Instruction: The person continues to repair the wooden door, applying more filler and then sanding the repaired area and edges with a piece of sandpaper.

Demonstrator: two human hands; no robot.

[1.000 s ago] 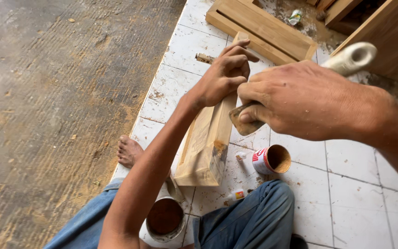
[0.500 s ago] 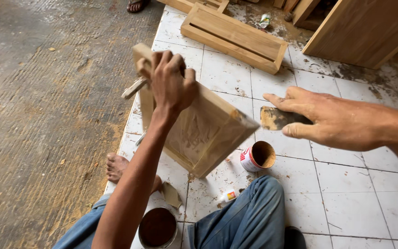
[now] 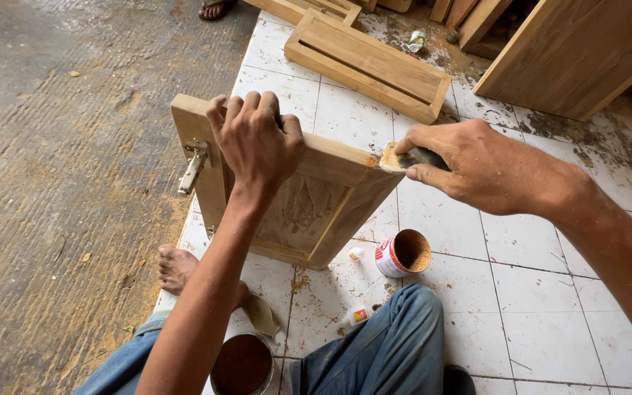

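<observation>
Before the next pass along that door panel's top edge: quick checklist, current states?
1. Left hand gripping the wooden door panel at its top rail: ok, fingers wrapped over the edge.
2. Panel standing on edge, tilted on the tiled floor: ok, but only that one hand steadies it.
3. Right hand holding the putty knife: ok, blade tip at the panel's upper corner.
4. Filler on the blade: ok, a tan smear shows at the tip.
5. Open can of tan filler nearby: ok, lying on its side beside the knee.
6. Metal hinge clear of the left hand: ok, it sits at the far end of the rail.
</observation>
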